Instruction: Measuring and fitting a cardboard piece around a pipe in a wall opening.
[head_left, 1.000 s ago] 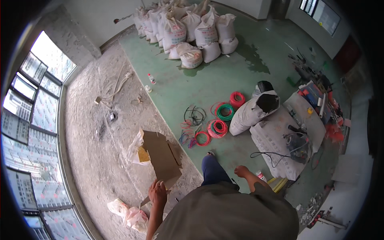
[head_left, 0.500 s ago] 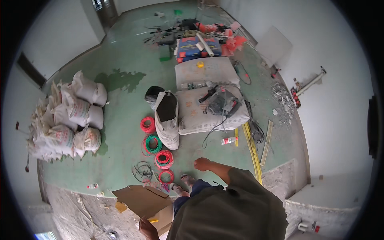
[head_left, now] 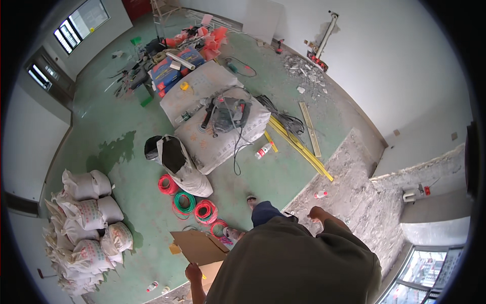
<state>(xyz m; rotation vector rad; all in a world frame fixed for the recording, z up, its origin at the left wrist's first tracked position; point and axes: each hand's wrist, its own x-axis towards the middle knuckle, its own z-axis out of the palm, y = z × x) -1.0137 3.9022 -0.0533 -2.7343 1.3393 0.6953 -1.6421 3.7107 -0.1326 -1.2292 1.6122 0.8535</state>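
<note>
My left hand [head_left: 193, 273] is closed at the edge of an open brown cardboard box [head_left: 200, 247], gripping its side by my left leg. A small yellow thing [head_left: 204, 276] shows inside the box, mostly hidden by my hand and torso. My right hand [head_left: 317, 214] hangs out to the right above the rough floor, its fingers loosely curled and nothing visible in them. Just beyond it a bottle with a red and white label [head_left: 320, 194] lies on the bare concrete. Red wire coils [head_left: 206, 212] and a green wire coil [head_left: 184, 202] lie ahead of the box.
Ahead, large flat sacks [head_left: 223, 137] bear a power tool [head_left: 228, 115] with its cord. An open sack [head_left: 185, 167] leans beside them. Yellow strips [head_left: 298, 147] lie to the right, near broken rubble [head_left: 306, 73]. Stacked white sacks [head_left: 86, 228] stand at left.
My body has turned right and the view has swung with it. The box has stayed with my left hand. My right hand has moved from over the green floor to the rough concrete.
</note>
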